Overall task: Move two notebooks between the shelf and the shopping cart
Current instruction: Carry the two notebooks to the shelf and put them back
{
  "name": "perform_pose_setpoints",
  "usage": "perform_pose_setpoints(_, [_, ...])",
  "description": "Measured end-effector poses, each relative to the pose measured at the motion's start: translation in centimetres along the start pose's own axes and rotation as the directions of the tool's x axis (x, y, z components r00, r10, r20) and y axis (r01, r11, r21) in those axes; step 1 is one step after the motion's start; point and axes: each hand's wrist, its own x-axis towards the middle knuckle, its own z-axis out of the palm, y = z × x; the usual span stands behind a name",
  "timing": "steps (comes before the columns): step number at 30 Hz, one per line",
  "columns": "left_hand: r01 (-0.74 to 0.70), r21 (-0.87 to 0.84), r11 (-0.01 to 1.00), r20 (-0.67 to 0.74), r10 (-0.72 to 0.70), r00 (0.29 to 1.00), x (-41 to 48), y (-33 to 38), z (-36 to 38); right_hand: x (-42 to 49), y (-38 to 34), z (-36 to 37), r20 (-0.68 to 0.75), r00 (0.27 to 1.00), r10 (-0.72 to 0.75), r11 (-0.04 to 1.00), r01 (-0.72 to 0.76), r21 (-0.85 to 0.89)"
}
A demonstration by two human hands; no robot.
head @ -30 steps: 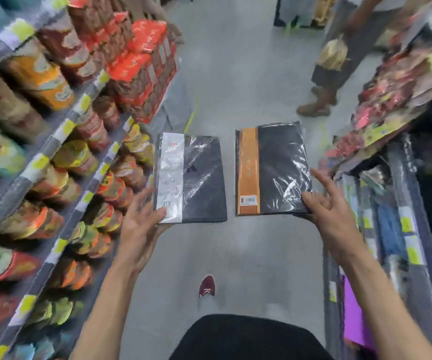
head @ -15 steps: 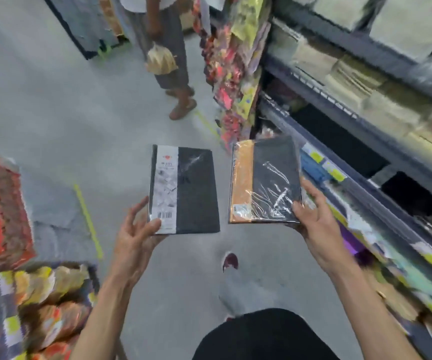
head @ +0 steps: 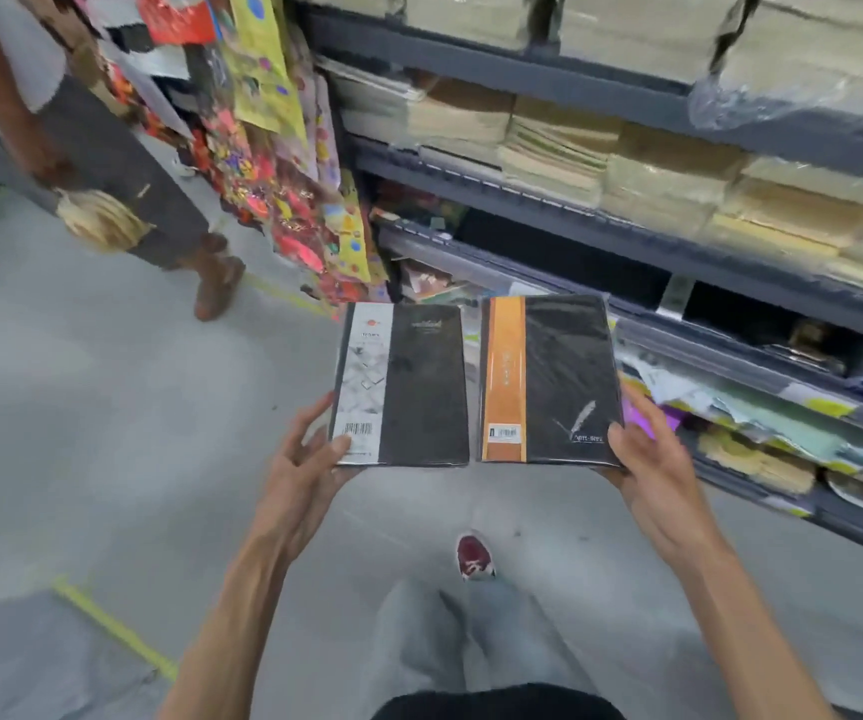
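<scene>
My left hand (head: pixel 305 459) pinches the lower left corner of a black notebook with a white band (head: pixel 408 387), thumb on top. My right hand (head: pixel 642 459) grips the lower right corner of a black notebook with an orange band (head: pixel 554 381), wrapped in clear film. Both notebooks are held flat, side by side, in front of me above the grey floor. They sit just left of the dark metal shelf (head: pixel 679 262) that fills the right side. No shopping cart is in view.
The shelf carries stacks of wrapped paper (head: pixel 653 168) on upper levels and mixed stationery (head: pixel 762 433) lower down. Colourful hanging packets (head: pixel 284 163) stand at its left end. Another person (head: pixel 107 163) stands at the far left. My red shoe (head: pixel 473 556) is below the notebooks.
My view has turned right, away from the snack shelves and toward the stationery shelf. Both hands have kept hold of the notebooks, which now lie closer together and near the shelf.
</scene>
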Motion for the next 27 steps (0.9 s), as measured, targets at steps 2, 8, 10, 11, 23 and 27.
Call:
perform_pose_setpoints(2, [0.033, 0.019, 0.999, 0.071, -0.035, 0.997, 2.9, 0.6, 0.2, 0.9, 0.4, 0.2, -0.063, 0.998, -0.009, 0.999, 0.011, 0.034])
perform_pose_setpoints(8, [0.085, 0.087, 0.993, 0.239, -0.104, 0.965, 13.4, 1.4, 0.8, 4.9, 3.2, 1.3, -0.221, 0.972, -0.082, 0.994, 0.097, 0.055])
perform_pose_setpoints(10, [0.078, 0.097, 0.992, 0.285, -0.103, 0.953, 17.2, 0.9, 0.7, 6.9, 4.8, 1.3, -0.267, 0.956, -0.122, 0.989, 0.14, 0.048])
perform_pose_setpoints(11, [0.069, 0.111, 0.991, 0.318, -0.101, 0.943, 19.0, 0.6, 0.7, 7.8, 5.8, 1.2, -0.277, 0.951, -0.141, 0.987, 0.157, 0.036])
perform_pose_setpoints(23, [-0.1, 0.126, 0.987, 0.537, 0.016, 0.844, 35.1, -5.2, 2.5, 19.2, 11.2, -1.0, -0.405, 0.864, -0.299, 0.948, 0.318, -0.022])
perform_pose_setpoints(27, [-0.15, 0.045, 0.988, 0.543, 0.102, 0.834, 39.1, -7.0, 4.0, 23.7, 12.1, -3.0, -0.402, 0.846, -0.35, 0.933, 0.353, -0.07])
